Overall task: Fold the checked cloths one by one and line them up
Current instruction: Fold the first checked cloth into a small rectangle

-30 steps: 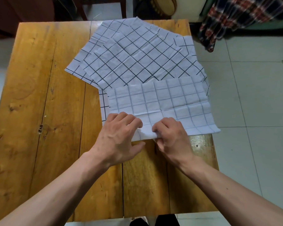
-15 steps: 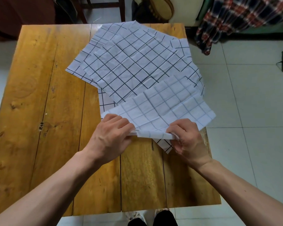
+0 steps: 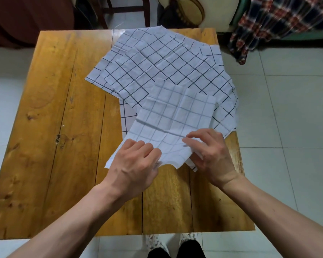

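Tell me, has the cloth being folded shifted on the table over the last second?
Yes. The folded cloth has swung anticlockwise against the table: its right end now points to the far edge.

The left hand [image 3: 136,164] covers the near corner of the folded cloth [image 3: 173,116], and its fingertips are curled out of sight against the fabric. Under the right hand [image 3: 212,155], the cloth's right corner is hidden. Beyond both hands, the folded cloth hides part of the spread cloths [image 3: 164,60]. The plaid fabric [image 3: 280,21] far beyond the right hand is blurred and cut off by the top edge.
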Demonstrator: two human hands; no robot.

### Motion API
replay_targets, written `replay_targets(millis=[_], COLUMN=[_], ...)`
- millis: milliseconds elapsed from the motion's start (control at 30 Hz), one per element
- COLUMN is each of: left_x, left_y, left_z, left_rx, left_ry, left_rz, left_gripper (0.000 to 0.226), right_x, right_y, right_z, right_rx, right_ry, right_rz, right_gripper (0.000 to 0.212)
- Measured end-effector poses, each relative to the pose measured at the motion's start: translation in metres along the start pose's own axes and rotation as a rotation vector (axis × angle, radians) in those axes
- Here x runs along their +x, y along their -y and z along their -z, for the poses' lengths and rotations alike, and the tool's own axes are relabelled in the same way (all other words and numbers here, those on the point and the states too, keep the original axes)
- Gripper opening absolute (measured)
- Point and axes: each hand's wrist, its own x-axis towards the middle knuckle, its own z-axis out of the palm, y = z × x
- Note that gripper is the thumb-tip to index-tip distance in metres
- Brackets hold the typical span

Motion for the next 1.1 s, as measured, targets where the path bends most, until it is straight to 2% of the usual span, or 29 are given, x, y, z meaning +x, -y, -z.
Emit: replay_targets(millis=[133, 333, 500, 667, 867, 967, 1100], left_x=[0.001, -0.006, -0.007, -0.006, -0.005, -0.01, -0.012], left_y=[-0.014, -0.006, -0.009, -0.02, -0.013, 0.002, 0.023], left_z=[-0.01, -0.021, -0.021, -0.025, -0.022, -0.018, -0.014], left_rx=[-0.038, 0.005, -0.042, -0.117, -0.166, -0.168, -0.232], left_ry=[0.054, 0.273, 0.299, 0.294, 0.259, 0.18, 0.081], left_rz=[0.031, 0.106, 0.019, -0.043, -0.031, -0.004, 0.065], left_gripper=[0.016, 0.039, 0.033, 0.031, 0.026, 0.019, 0.016], right_x=[-0.02, -0.049, -0.063, -0.064, -0.057, -0.057, -0.055], right_y=[-0.007, -0.03, -0.041, -0.048, -0.05, -0.05, -0.056], right_z=[0.005, 0.012, 0.014, 0.011, 0.01, 0.012, 0.013], right_rx=[-0.015, -0.027, -0.005, 0.044, 0.143, 0.211, 0.26], right_ry=[0.049, 0.182, 0.228, 0.292, 0.201, 0.215, 0.211], right_rz=[0.014, 0.029, -0.021, -0.185, -0.293, -0.389, -0.395], right_gripper=[0.028, 0.034, 0.035, 0.049, 0.039, 0.04, 0.033])
